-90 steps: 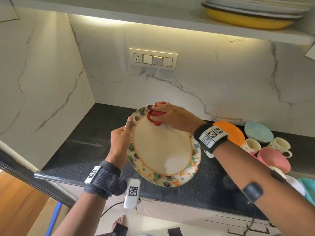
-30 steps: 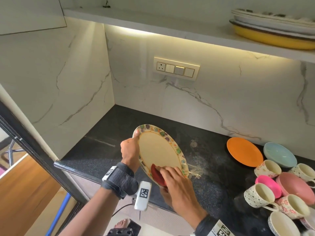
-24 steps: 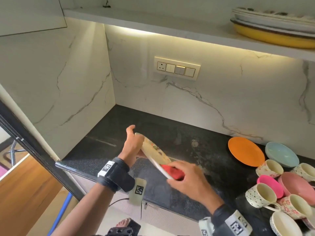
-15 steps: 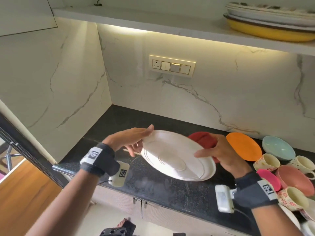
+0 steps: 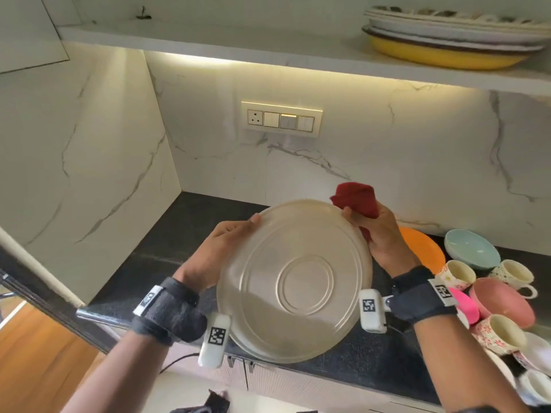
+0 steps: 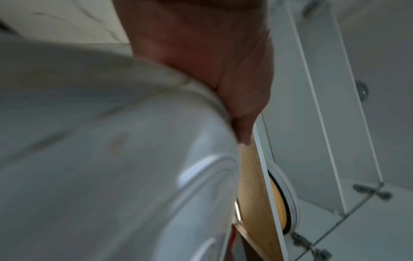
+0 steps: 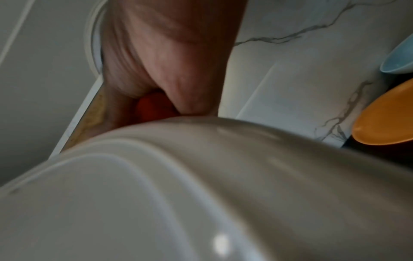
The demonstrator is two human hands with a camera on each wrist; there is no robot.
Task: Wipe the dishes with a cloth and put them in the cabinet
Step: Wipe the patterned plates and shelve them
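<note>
Plate (image 5: 295, 281) underside up, rim betw both hands, w/ red cloth (image 5: 356, 201)

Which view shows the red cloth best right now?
The head view: the red cloth shows bunched in the right hand at the plate rim. The right wrist view shows only a red sliver between the fingers; the left wrist view, a blurred red streak at most.
</note>
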